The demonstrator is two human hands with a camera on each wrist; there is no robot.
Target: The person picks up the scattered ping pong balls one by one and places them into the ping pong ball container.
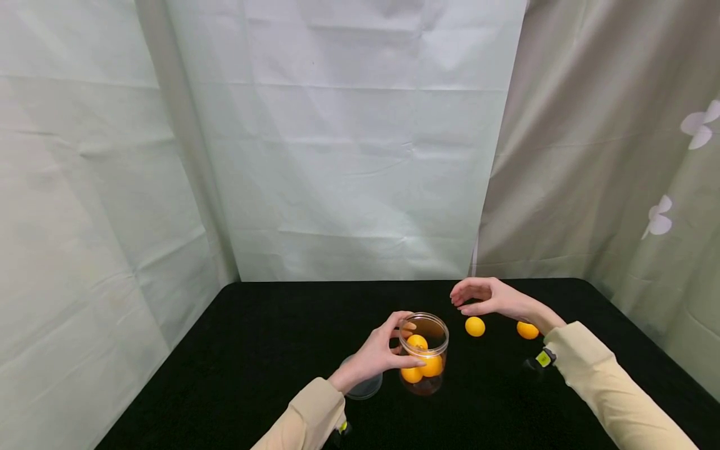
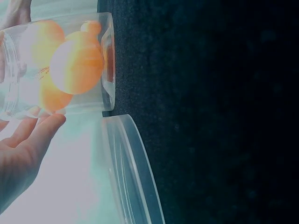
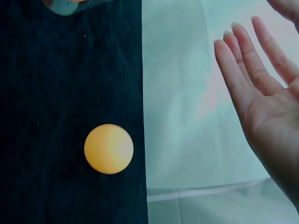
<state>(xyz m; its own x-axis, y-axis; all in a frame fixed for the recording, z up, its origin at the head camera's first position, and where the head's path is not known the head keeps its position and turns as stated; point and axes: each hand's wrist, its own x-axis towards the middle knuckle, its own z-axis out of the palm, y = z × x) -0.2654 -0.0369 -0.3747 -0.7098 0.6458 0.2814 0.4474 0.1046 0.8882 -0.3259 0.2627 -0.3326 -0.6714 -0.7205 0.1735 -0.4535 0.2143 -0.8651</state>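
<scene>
My L hand (image 1: 374, 355) grips the side of the clear jar (image 1: 425, 385), thumb on the near side & fingers round the far, w/ orange balls (image 1: 432, 366) inside; the lid (image 1: 365, 389) lies on the black tbl (image 1: 236, 362) just beside the jar, partly behind my L wrist. My R hand (image 1: 490, 299) is up, fingers loosely extended & free; one loose ball (image 1: 475, 326) sits just below it, another (image 1: 527, 330) by my R wrist.

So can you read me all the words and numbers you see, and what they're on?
None that I can read.
Small red print among the orange balls in the jar: too blurred to read.
Yellow-green patch at the right wrist: too small to tell if it has writing.
Yellow-green spot at the left wrist: too small too.
</scene>
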